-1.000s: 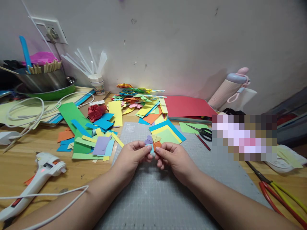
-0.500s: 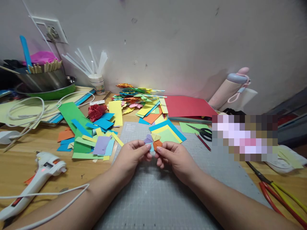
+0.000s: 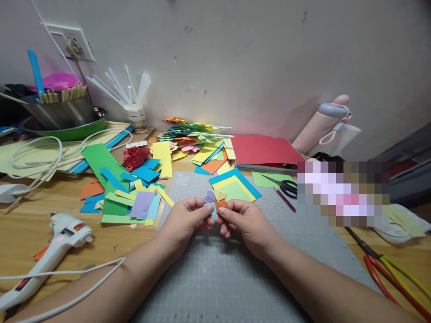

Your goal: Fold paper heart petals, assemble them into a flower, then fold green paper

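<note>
Above grey mat [image 3: 215, 278], paper flower [image 3: 216, 201], purple, yellow, orange, pale-blue, pinched by left grip [image 3: 188, 216] and right grip [image 3: 245, 219]

A pale grey wall [image 3: 242, 67], scuffed with small dark marks, rises behind a wooden table [image 3: 104, 244]. At upper left, a white socket [image 3: 57, 39] holds a plug [image 3: 73, 47]. Soft light dims toward the upper right corner.

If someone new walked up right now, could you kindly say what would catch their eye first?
Probably the small paper flower, purple, yellow, orange and light blue, pinched between the left hand and right hand above the grey cutting mat. Next might come the big red sheet behind it, right of centre, and the bright paper scraps heaped to the left.
</note>
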Action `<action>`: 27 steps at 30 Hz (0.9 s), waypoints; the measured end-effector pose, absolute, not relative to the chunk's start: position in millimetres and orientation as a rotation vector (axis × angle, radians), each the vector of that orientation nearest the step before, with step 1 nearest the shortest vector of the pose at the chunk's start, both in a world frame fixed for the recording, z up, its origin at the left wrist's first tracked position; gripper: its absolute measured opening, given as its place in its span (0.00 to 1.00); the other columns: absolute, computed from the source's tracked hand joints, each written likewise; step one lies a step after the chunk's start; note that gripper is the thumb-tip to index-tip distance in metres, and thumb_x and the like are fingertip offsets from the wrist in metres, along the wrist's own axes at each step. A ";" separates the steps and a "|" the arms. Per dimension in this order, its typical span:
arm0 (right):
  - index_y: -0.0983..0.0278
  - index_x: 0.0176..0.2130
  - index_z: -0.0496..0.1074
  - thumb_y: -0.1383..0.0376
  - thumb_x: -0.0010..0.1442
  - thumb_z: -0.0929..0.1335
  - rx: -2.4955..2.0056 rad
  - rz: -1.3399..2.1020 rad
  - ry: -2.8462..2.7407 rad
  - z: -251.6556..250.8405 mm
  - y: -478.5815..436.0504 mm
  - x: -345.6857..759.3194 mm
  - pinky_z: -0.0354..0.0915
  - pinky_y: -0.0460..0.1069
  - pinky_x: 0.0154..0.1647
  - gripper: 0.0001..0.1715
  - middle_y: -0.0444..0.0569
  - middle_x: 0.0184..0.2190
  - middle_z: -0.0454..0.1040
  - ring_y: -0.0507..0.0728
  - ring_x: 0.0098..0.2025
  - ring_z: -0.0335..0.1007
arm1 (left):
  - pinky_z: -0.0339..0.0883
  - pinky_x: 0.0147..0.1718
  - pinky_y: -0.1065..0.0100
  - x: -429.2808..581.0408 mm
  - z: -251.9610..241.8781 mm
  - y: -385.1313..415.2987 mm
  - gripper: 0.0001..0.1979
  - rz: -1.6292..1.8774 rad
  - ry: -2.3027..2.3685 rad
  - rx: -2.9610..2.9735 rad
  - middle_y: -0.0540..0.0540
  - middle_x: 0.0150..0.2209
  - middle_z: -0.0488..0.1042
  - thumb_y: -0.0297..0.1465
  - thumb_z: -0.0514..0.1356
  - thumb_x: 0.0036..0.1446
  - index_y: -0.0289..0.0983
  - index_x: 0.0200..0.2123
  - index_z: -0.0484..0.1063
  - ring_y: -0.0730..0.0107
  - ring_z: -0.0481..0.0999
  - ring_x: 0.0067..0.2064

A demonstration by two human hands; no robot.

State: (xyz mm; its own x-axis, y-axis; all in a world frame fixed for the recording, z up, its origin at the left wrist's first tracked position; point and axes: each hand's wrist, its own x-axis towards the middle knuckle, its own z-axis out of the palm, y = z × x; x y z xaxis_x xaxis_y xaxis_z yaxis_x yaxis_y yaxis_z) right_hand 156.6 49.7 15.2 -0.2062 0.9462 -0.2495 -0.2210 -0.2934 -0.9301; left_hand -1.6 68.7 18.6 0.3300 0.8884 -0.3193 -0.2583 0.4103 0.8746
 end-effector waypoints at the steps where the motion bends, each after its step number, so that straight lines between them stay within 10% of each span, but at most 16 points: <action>1: 0.66 0.25 0.68 0.57 0.49 0.73 -1.121 1.664 -0.992 15.5 49.3 156.2 0.63 0.43 0.21 0.17 0.44 0.22 0.73 0.48 0.20 0.67 | 0.64 0.25 0.75 -1.4 19.1 68.5 0.10 0.875 0.939 0.820 0.50 0.20 0.73 0.32 0.68 0.43 0.32 0.24 0.72 0.77 0.71 0.22; 27: 0.66 0.27 0.68 0.60 0.51 0.72 -1.155 1.653 -0.995 14.4 49.3 156.1 0.62 0.43 0.19 0.12 0.42 0.19 0.70 0.47 0.18 0.66 | 0.57 0.21 0.76 -5.1 17.1 70.5 0.15 0.878 1.033 0.916 0.52 0.17 0.68 0.38 0.67 0.45 0.33 0.23 0.69 0.80 0.64 0.20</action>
State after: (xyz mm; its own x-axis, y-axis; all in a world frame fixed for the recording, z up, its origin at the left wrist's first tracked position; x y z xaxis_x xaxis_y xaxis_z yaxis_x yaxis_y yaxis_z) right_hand 156.1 49.3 14.4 -0.1977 0.9424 -0.2697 -0.2031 -0.3085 -0.9293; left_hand -5.1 70.5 17.1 0.2688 0.9119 -0.3103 -0.1588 0.3597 0.9195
